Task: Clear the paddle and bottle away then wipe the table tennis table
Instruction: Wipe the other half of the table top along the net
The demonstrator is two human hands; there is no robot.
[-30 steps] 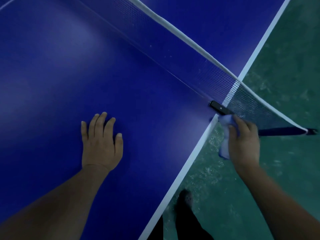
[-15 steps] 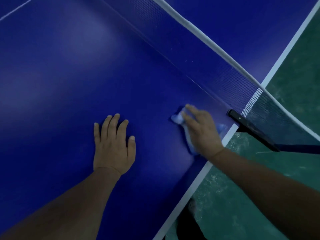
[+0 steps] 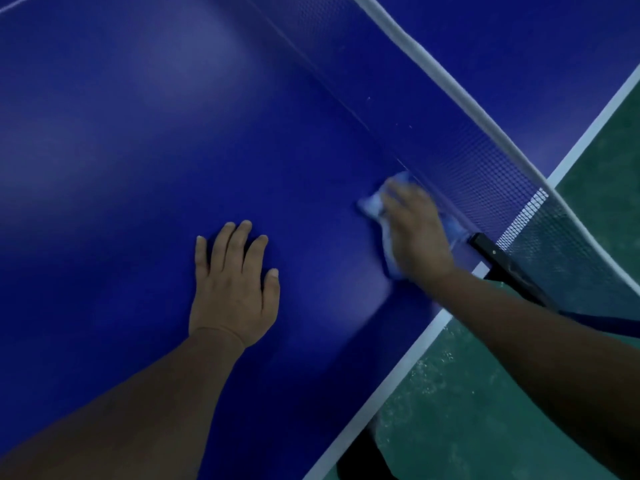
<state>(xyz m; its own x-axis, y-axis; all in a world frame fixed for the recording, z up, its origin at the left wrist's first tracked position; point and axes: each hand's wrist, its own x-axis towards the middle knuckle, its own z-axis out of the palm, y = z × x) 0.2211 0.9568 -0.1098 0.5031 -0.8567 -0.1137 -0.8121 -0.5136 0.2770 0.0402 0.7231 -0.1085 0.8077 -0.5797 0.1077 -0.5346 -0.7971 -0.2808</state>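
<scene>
The blue table tennis table (image 3: 138, 150) fills most of the view. My right hand (image 3: 414, 233) presses a light blue cloth (image 3: 372, 204) flat on the table surface, close to the foot of the net (image 3: 485, 161). Most of the cloth is hidden under the palm. My left hand (image 3: 233, 287) rests flat on the table, fingers straight, a short way left of the cloth. No paddle or bottle is in view.
The net's white top band runs diagonally from top centre to the right edge. Its black clamp post (image 3: 498, 259) sits at the table's side edge, just right of my right hand. The white side line (image 3: 398, 368) borders green floor (image 3: 485, 410).
My right hand moved the cloth from the net clamp at the table's edge onto the surface, then up toward the net. My left hand stayed flat on the table.
</scene>
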